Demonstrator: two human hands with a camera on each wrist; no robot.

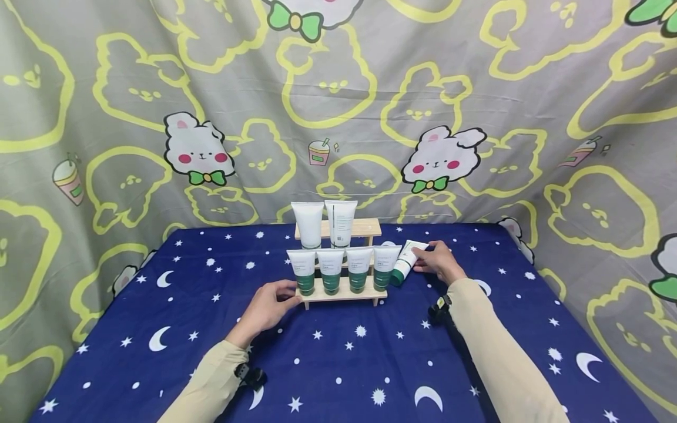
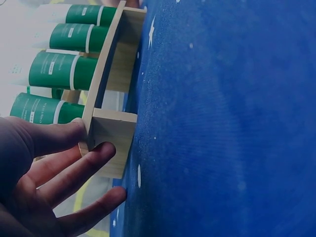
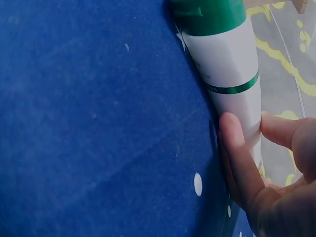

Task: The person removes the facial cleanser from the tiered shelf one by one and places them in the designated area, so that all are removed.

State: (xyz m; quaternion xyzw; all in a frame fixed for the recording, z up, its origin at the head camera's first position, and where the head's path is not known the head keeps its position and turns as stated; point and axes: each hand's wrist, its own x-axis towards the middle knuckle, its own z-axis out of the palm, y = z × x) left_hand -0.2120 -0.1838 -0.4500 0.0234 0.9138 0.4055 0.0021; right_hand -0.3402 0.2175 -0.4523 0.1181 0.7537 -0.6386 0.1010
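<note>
A tiered wooden display stand (image 1: 346, 298) bears several white squeeze tubes with green caps on its front step. Two larger white tubes (image 1: 341, 222) stand behind them. At the stand's left end, my left hand (image 1: 271, 304) pinches the front step; the left wrist view shows the thumb on the board (image 2: 101, 74) and a finger against its leg (image 2: 112, 133). Right of the stand, my right hand (image 1: 438, 261) grips a white squeeze tube (image 1: 408, 260) by its white body, thumb on one side and fingers on the other. That tube lies slanted, its green cap (image 3: 212, 15) towards the stand.
Dark blue cloth (image 1: 328, 364) with white stars and moons covers the table. A grey curtain (image 1: 254, 76) with yellow cartoon outlines hangs behind and along both sides. The stand's back step (image 1: 365, 226) reaches close to the curtain.
</note>
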